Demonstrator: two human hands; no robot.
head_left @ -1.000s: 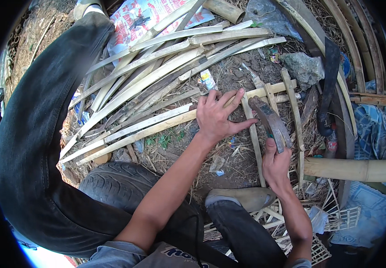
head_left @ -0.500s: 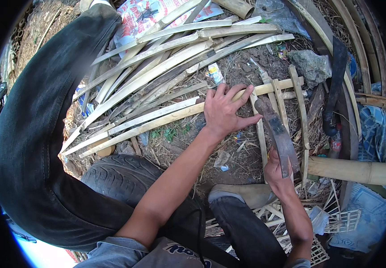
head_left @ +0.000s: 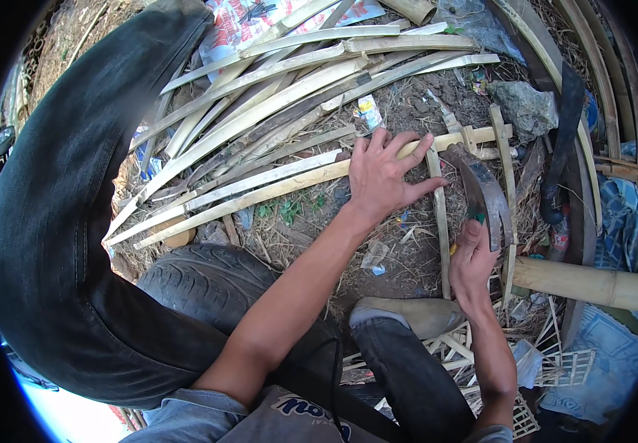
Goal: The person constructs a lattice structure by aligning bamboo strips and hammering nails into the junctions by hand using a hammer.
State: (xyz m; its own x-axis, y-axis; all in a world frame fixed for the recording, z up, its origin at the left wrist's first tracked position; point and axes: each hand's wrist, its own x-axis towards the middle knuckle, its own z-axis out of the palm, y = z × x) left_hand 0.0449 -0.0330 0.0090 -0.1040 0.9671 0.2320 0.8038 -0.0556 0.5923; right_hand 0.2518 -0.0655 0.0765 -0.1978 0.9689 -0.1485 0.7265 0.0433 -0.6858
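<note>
My left hand (head_left: 379, 177) presses down on a long split bamboo slat (head_left: 260, 201), fingers spread and the thumb stretched to the right. Just right of the thumb, a thin bamboo strip (head_left: 440, 221) runs crosswise against the slat, toward my shoe. My right hand (head_left: 472, 262) is closed round a claw hammer (head_left: 486, 193). Its dark metal head hangs close to the slat's right part, beside the crosswise strip; most of the handle is hidden by my hand. Farther right stands a second crosswise strip (head_left: 506, 170).
Loose bamboo slats (head_left: 282, 92) lie piled at the upper left. A grey rock (head_left: 526, 109) sits past the slat's right end. A tire (head_left: 204, 284) is beneath my left leg. A thick bamboo pole (head_left: 592, 283) and blue cloth (head_left: 592, 362) lie right, with woven bamboo lattice (head_left: 566, 368) nearby.
The hammer and my right hand have shifted right and a little farther off, and the hammer head has turned. My left hand keeps its place on the slat. The whole view has slid slightly.
</note>
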